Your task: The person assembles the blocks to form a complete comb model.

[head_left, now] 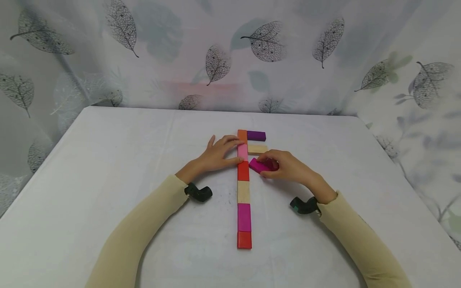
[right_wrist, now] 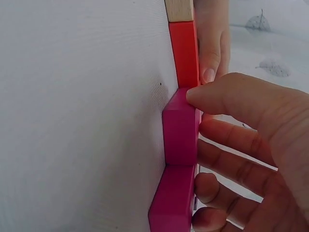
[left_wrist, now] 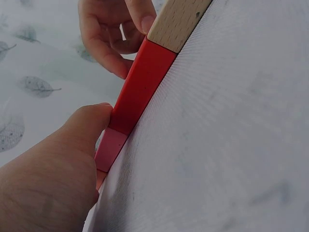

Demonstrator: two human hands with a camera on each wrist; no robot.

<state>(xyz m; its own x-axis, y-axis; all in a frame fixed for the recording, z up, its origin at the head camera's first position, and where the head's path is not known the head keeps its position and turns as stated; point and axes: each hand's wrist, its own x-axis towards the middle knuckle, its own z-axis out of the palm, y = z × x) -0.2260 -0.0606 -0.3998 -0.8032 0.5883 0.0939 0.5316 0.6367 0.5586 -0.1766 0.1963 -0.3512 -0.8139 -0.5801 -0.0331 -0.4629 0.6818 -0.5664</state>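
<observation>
A straight row of coloured wooden blocks runs away from me on the table. My left hand (head_left: 218,155) touches the row from its left side, fingers spread. Its thumb (left_wrist: 91,118) lies at the edge of the red block (head_left: 243,171), and the fingertips reach over the pink block (head_left: 243,153). On the right of the row, my right hand (head_left: 286,165) holds a magenta block (head_left: 256,165) between thumb and fingers. That block sits slanted, one end close to the red block. In the right wrist view, a second magenta block (right_wrist: 171,198) shows beside the held one (right_wrist: 181,135).
Farther along stand an orange block (head_left: 242,135), a purple block (head_left: 256,136) and a natural wood block (head_left: 257,149), the last two sticking out rightward. Nearer me, the row continues with wood (head_left: 243,192), magenta (head_left: 244,217) and red (head_left: 244,240) blocks. A leaf-patterned curtain (head_left: 223,48) hangs behind the table.
</observation>
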